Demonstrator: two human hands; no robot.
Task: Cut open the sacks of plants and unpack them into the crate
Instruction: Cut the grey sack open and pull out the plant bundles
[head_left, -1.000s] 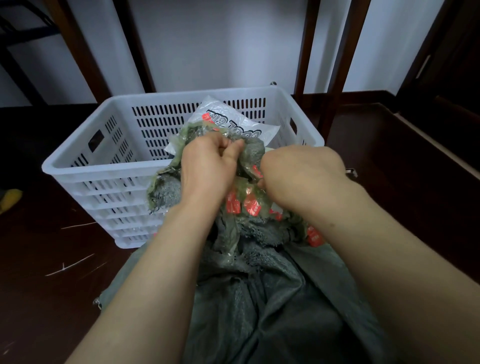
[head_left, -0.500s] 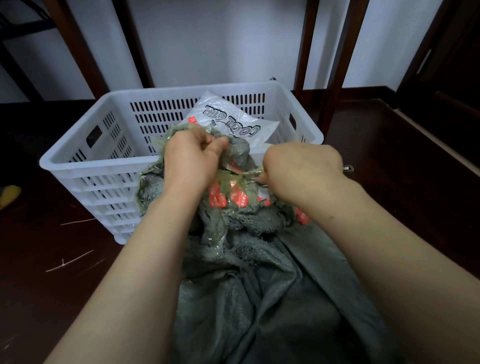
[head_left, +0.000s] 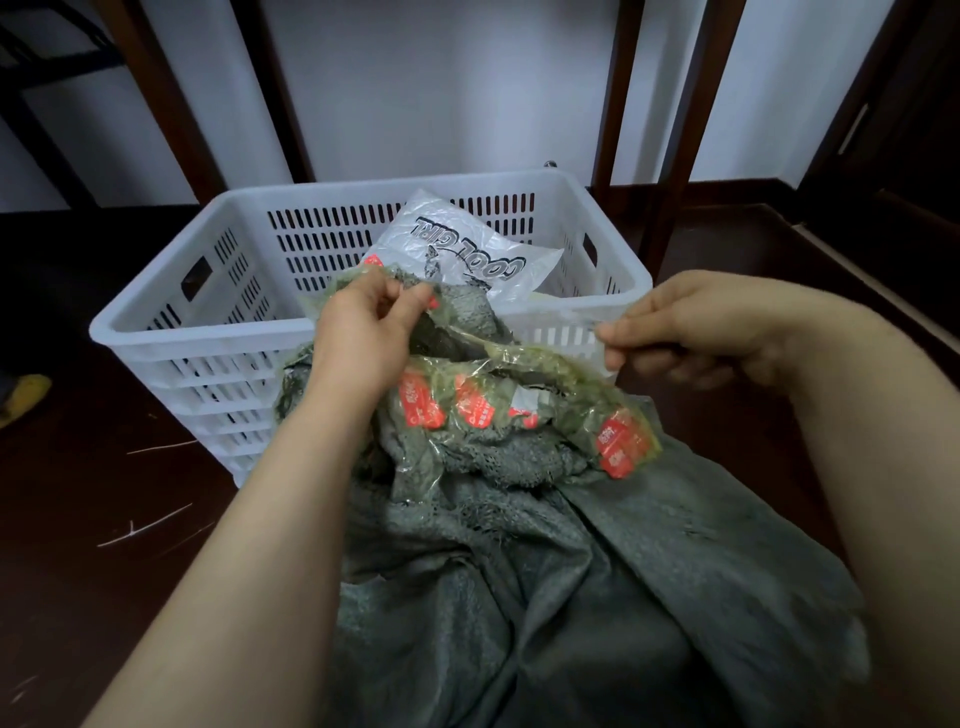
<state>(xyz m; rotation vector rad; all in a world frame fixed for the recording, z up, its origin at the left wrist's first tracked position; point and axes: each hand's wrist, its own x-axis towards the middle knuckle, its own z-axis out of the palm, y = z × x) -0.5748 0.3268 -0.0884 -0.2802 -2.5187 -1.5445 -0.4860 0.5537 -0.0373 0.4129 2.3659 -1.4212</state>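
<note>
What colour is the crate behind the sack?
White, with slotted sides; the crate shows in the head view.

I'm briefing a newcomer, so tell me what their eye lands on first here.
At centre, the left hand and right hand grip a clear plastic wrap with orange-red labels, pulled taut above a grey-green sack. Just behind stands a white slatted crate holding a clear bag printed COOL GIRL.

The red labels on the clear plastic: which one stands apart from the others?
The red label at the far right of the clear plastic, below the right hand. The other labels sit close together by the left hand.
</note>
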